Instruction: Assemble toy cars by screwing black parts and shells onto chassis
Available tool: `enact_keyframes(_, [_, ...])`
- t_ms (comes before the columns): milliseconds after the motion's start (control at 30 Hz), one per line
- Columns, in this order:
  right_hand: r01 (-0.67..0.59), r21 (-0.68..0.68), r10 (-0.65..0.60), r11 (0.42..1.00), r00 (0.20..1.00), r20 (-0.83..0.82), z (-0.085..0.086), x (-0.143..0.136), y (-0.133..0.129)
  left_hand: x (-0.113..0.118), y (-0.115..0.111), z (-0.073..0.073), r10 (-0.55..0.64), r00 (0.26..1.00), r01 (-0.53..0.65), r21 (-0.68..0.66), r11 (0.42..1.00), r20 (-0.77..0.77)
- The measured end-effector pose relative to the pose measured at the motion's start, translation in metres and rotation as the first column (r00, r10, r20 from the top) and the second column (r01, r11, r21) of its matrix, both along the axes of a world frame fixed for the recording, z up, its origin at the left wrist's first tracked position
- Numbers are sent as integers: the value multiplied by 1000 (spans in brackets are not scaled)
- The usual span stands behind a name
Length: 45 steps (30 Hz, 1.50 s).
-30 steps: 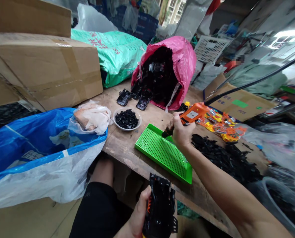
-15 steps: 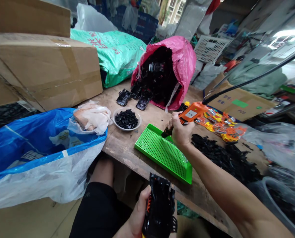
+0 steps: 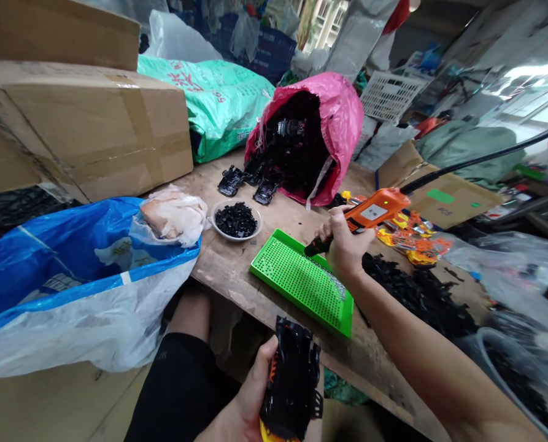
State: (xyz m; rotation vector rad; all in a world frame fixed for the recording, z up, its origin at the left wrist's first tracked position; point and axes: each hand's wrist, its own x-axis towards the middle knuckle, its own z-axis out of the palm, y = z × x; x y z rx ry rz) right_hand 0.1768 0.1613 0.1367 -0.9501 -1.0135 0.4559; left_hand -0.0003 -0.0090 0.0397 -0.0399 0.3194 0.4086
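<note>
My left hand is closed around a black toy car body with orange and yellow parts, held low in front of the table edge. My right hand grips an orange and black electric screwdriver, a black cord running from its back end. The tool's dark tip points down at the green perforated tray; whether it touches cannot be told. Small silvery screws lie along the tray's right side. Behind the tray stands a white bowl of small black parts.
A pink sack spills black car parts onto the table. Black strips and orange-yellow parts lie at right, near a clear tub. At left are a blue-lined bag and a cardboard box.
My right hand and the screwdriver have shifted slightly right and down over the tray. My left hand, with the toy car body, has moved a little to the left.
</note>
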Motion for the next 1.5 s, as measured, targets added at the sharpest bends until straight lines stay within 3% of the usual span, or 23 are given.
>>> enact_keyframes(167, [-51, -36, 51, 998, 999, 4, 20, -13, -33, 3, -3, -4, 7, 1000, -7, 16, 1000, -25])
enact_keyframes(367, [-151, -86, 156, 985, 986, 53, 44, -43, -104, 3, -5, -5, 26, 999, -25, 44, 999, -28])
enact_keyframes(467, [-246, -158, 261, 956, 962, 79, 46, -55, -137, 3, -6, -3, 40, 999, -40, 46, 998, -14])
enact_keyframes(567, [-306, -167, 322, 937, 943, 81, 38, -62, -157, 5, -7, -3, 66, 997, -65, 42, 997, -32])
enact_keyframes(867, [-327, -121, 338, 937, 937, 84, 8, -67, -161, 7, -8, -5, 85, 996, -83, 70, 994, -31])
enact_keyframes(1033, [-316, -139, 330, 939, 939, 96, 1, -67, -159, 4, -7, -1, 30, 994, -22, 80, 997, -102])
enact_keyframes(1233, [-233, -198, 264, 952, 953, 147, -6, -66, -159, 4, -7, 2, 51, 995, -46, 61, 997, -90])
enact_keyframes(1500, [-264, -188, 292, 946, 946, 141, -6, -65, -159, 6, -7, 0, 83, 993, -80, 37, 996, -83])
